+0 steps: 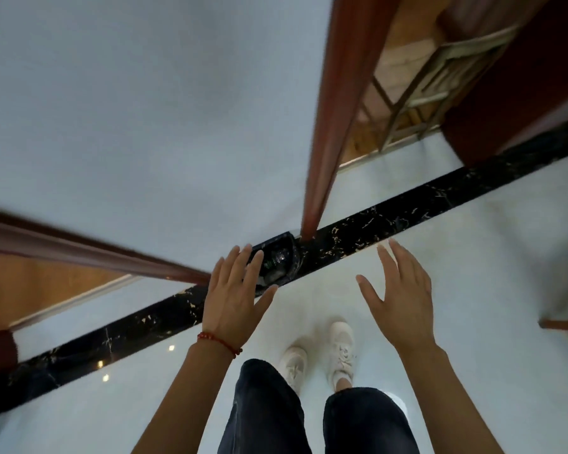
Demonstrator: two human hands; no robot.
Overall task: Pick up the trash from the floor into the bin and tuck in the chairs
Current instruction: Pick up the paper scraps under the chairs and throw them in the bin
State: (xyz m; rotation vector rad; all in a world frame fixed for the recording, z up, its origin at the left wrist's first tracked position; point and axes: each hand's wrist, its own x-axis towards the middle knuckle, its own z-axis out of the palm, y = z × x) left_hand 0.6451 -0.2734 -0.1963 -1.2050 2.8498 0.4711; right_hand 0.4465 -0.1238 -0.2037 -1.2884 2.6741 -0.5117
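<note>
A small black bin (pixel 277 262) stands on the floor against the white wall, beside the foot of a reddish door frame. Crumpled clear plastic, like a bottle, lies inside it. My left hand (pixel 235 296), with a red bead bracelet on the wrist, hovers just left of and partly over the bin, fingers spread and empty. My right hand (pixel 399 296) is held out to the right of the bin, also spread and empty. A light wooden chair (pixel 417 93) shows through the doorway at the upper right.
A black marble strip (pixel 407 204) runs diagonally across the pale glossy floor. Reddish door frames (pixel 332 109) stand ahead and to the left. A dark red door or panel (pixel 518 93) is at the right. My white shoes (pixel 322 358) are below the hands.
</note>
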